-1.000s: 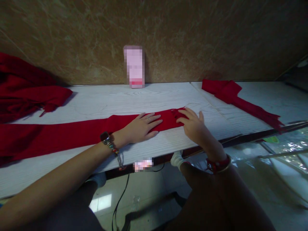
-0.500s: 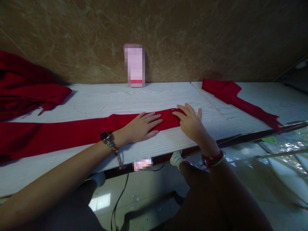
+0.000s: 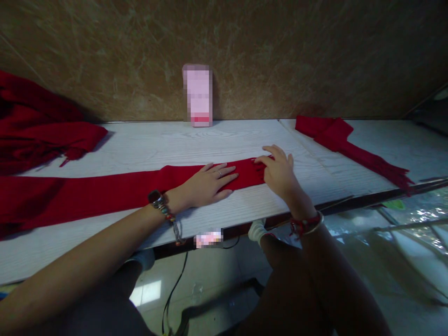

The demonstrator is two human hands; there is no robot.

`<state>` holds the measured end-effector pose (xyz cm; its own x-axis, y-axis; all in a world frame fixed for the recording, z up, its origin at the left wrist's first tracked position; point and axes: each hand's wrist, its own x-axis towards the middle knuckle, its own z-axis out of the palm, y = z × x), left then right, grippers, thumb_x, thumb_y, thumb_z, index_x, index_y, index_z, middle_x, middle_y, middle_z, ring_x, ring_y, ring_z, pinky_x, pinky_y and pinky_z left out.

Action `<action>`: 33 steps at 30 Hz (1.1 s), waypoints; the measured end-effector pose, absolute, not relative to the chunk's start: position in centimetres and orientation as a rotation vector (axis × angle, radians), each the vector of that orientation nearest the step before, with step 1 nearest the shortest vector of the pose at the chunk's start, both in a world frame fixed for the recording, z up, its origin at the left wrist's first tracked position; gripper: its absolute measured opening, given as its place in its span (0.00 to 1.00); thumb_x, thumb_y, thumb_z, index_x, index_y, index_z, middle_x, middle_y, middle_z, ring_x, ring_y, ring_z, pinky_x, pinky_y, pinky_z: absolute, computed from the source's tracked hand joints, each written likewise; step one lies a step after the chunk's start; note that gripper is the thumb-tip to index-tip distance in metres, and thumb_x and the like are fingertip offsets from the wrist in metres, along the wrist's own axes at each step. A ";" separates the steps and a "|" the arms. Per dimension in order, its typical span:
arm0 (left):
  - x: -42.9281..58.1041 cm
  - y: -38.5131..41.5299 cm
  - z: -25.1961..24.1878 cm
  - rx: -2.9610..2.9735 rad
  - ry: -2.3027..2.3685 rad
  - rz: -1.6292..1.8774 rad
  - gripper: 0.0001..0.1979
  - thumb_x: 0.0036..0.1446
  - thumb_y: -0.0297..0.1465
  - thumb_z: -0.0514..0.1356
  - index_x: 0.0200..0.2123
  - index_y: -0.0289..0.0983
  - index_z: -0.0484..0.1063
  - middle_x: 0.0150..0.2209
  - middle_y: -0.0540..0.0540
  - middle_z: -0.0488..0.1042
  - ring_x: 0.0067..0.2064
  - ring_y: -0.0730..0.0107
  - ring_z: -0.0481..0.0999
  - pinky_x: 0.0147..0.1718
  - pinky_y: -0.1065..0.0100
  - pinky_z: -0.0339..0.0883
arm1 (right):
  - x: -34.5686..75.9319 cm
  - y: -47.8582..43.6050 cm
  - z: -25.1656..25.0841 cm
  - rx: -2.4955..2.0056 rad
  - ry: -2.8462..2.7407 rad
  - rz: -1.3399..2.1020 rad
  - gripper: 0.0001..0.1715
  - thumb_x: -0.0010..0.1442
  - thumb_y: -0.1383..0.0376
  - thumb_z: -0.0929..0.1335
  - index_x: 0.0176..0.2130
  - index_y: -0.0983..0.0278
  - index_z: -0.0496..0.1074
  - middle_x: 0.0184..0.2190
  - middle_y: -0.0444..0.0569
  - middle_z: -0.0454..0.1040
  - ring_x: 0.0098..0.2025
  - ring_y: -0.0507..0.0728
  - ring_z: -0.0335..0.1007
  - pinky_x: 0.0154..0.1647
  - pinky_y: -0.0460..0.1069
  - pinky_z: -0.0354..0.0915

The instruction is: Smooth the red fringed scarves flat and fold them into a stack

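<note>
A long red strip of cloth (image 3: 105,189) runs flat across the white wood-grain table (image 3: 241,140), with a fringe at its right end. My left hand (image 3: 210,184) lies palm down on the cloth, fingers spread, with a ring on one finger and a watch and beads at the wrist. Over the fringed end is my right hand (image 3: 280,172), its fingers bent and apart, touching or just above the fringe; nothing is seen held in it.
A pink box-like object, blurred out (image 3: 199,95), leans on the brown marbled wall. A red cloth heap (image 3: 45,126) lies at the left, and a folded red fringed strip (image 3: 336,135) at the right. Metal bars (image 3: 413,224) stand beyond the table's front edge.
My right hand has risen slightly off the cloth's end, and more of the fringe shows beneath it. My left hand stays flat in the same spot on the cloth.
</note>
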<state>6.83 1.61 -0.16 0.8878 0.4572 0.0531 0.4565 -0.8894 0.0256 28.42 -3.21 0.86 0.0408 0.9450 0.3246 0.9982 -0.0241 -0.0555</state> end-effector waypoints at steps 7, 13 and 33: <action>6.8 1.6 -0.2 3.038 0.727 0.093 0.25 0.66 0.42 0.42 0.63 0.38 0.56 0.66 0.41 0.55 0.64 0.57 0.56 0.60 0.52 0.49 | 30.4 -3.3 0.2 -2.312 -1.852 -0.338 0.26 0.53 0.77 0.58 0.45 0.61 0.74 0.57 0.56 0.67 0.62 0.69 0.54 0.56 0.77 0.49; 6.9 1.5 0.1 3.026 0.741 0.066 0.26 0.66 0.41 0.44 0.63 0.37 0.56 0.66 0.41 0.54 0.64 0.56 0.57 0.61 0.53 0.49 | 30.0 -3.9 0.3 -2.078 -1.875 -0.303 0.29 0.51 0.79 0.56 0.44 0.60 0.74 0.57 0.54 0.67 0.62 0.66 0.55 0.56 0.72 0.55; 6.8 1.5 -0.1 3.031 0.741 0.094 0.25 0.66 0.41 0.44 0.62 0.37 0.57 0.66 0.41 0.55 0.64 0.56 0.56 0.61 0.53 0.48 | 28.5 -3.5 0.5 -2.000 -1.998 -0.127 0.25 0.63 0.66 0.56 0.57 0.59 0.66 0.62 0.53 0.62 0.65 0.66 0.51 0.59 0.72 0.50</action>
<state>6.75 1.49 -0.09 0.8855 0.4616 0.0539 0.4604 -0.8871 0.0334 28.46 -3.55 0.47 0.0228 0.9602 0.2785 0.9877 0.0214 -0.1548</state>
